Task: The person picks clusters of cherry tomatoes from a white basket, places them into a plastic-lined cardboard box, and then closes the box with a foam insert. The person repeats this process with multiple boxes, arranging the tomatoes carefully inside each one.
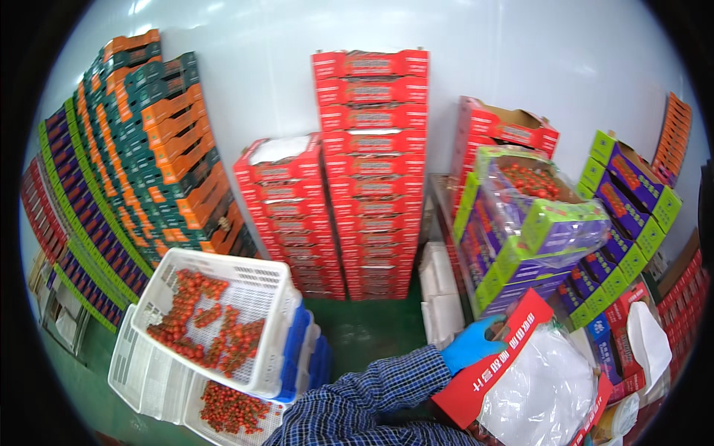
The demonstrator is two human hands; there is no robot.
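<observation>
My left hand [474, 344], in a blue glove and a checked sleeve, grips the upper edge of a red cardboard box [491, 365] at the lower right. White sheeting under clear plastic film [538, 390] covers the inside of this box, which is tilted. My right hand is out of view. Left of my arm, a white plastic crate [273, 334] holds cherry tomatoes on the vine [187, 312], stacked on blue and white crates. Loose cherry tomatoes [231, 410] lie in a lower white crate.
Two stacks of red cartons [371, 167] stand against the wall. At right are purple and green cartons [507, 262], the top one holding tomatoes [530, 181] under film. Green and orange cartons [173, 145] rise at left. White packs [438, 279] lie beside a metal table [446, 212].
</observation>
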